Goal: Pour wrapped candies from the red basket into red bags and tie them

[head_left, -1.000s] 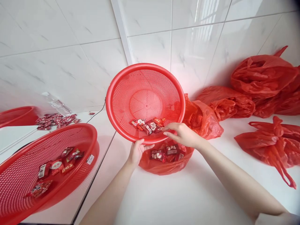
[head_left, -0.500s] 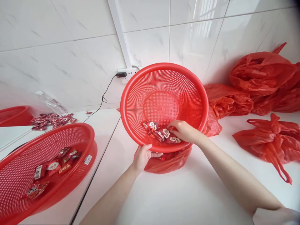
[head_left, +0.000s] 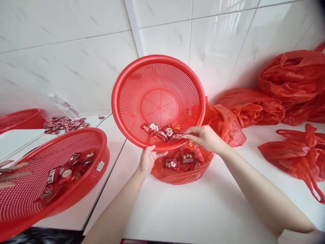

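A round red plastic mesh basket (head_left: 159, 81) is tilted toward me, with several small wrapped packets (head_left: 162, 135) lying along its lower side. My left hand (head_left: 148, 160) grips the bottom rim, thumb over the edge and fingers beneath. At the lower right rim is my right hand (head_left: 205, 138), its fingers pinched together and touching the end of a packet; whether anything is between them is hidden. Below the basket sits an opened red plastic bag (head_left: 182, 176) with darker red packets (head_left: 188, 158) inside.
To the left, another red basket (head_left: 103, 142) holds packets, and another person's hand (head_left: 12, 174) reaches over it. Behind it are a pile of small packets (head_left: 64, 124) and a clear bottle (head_left: 64, 106). Tied red bags (head_left: 299, 149) stand at the right, before the tiled wall (head_left: 167, 37).
The basket has tipped further toward me and shifted left, uncovering packets in the bag below. My right hand has drawn back to the rim. Another person's hand has appeared at the left.
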Available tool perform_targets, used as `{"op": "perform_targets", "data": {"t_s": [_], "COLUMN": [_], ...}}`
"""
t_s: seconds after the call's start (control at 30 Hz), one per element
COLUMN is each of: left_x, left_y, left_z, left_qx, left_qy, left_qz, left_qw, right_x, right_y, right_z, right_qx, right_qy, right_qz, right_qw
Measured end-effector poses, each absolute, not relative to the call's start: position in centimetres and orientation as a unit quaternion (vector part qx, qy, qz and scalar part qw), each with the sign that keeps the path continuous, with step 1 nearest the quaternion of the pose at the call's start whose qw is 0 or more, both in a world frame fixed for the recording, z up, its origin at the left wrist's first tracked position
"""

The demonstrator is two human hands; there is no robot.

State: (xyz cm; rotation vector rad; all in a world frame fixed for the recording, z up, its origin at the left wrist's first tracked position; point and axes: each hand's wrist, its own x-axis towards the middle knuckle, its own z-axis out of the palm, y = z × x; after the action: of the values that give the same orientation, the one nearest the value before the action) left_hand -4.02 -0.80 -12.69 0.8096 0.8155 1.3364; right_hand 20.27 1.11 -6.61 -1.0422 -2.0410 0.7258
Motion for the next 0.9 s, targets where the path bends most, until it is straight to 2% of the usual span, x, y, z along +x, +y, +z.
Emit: {"op": "perform_targets", "data": {"t_s": [0.13, 0.23, 0.37, 0.5, 0.63, 0.9], "left_x": [-4.0, -4.0, -3.8, -3.2, -2.5, -2.2], "left_y": [-0.8, -0.8, -1.0, -1.6, -2.3, -2.2], "left_z": [-12.7, -12.8, -13.1, -13.1, -13.1, -13.2], "left_qx": [0.361, 0.372, 0.389, 0.406, 0.398, 0.371], "left_qy": [0.366, 0.362, 0.364, 0.37, 0.372, 0.367], "left_qz": [0.577, 0.573, 0.571, 0.55, 0.528, 0.517], "left_qw": [0.634, 0.634, 0.625, 0.629, 0.652, 0.679], "right_x": [19.6, 19.6, 19.7, 19.5, 18.9, 18.7], "right_y": [1.3, 1.4, 1.5, 1.7, 1.7, 1.9], "right_z": [-7.3, -7.3, -7.2, -8.3, -9.9, -9.8], "right_qx": [-0.434, -0.422, -0.367, -0.371, -0.4, -0.429], "right_qy": [-0.769, -0.791, -0.86, -0.885, -0.895, -0.894], "right_qz": [0.287, 0.248, 0.159, 0.086, 0.068, 0.039], "right_qw": [0.371, 0.366, 0.316, 0.269, 0.184, 0.126]}}
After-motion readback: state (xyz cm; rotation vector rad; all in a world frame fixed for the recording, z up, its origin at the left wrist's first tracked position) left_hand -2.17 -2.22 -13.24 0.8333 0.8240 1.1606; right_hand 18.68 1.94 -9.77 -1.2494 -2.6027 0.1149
